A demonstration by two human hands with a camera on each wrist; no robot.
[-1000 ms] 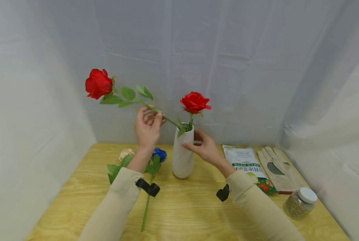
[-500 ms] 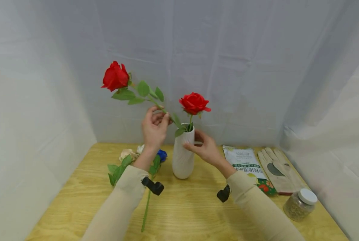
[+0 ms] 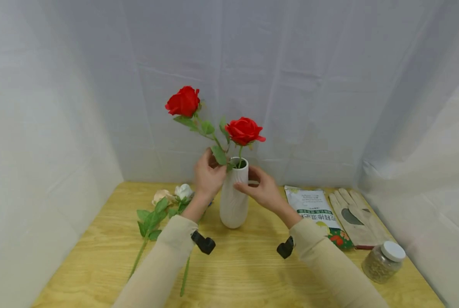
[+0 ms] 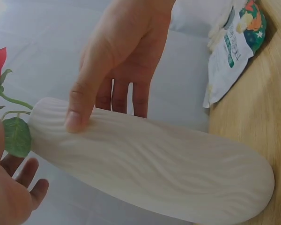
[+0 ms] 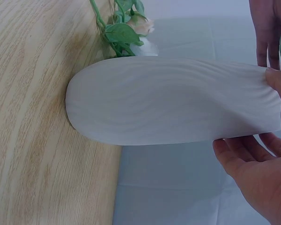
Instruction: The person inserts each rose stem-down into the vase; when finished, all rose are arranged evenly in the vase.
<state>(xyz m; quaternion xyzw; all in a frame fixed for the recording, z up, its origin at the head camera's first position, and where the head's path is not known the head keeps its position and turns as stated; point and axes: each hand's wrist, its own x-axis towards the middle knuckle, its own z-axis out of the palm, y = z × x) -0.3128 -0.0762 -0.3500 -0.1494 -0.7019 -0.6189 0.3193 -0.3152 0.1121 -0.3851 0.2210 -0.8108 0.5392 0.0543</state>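
Observation:
A white, wavy-ribbed vase (image 3: 233, 205) stands upright on the wooden table. One red rose (image 3: 245, 131) rises from its mouth. My left hand (image 3: 208, 177) is at the left of the rim and pinches the stem of a second red rose (image 3: 184, 102), which leans up to the left; its lower end is at the mouth. My right hand (image 3: 267, 191) holds the vase near its top from the right. In the left wrist view the right thumb (image 4: 77, 115) lies on the side of the vase (image 4: 154, 159), the other fingers behind it.
Left of the vase lie a cream rose (image 3: 162, 196), a white rose (image 3: 183, 191) and a mostly hidden blue one. At right are a printed packet (image 3: 314, 207), work gloves (image 3: 356, 216) and a white-lidded jar (image 3: 383, 261). White curtains (image 3: 175, 51) surround the table (image 3: 245, 273).
My left hand has moved right and down to the vase mouth, bringing the second red rose closer and more upright. The right hand has stayed on the vase.

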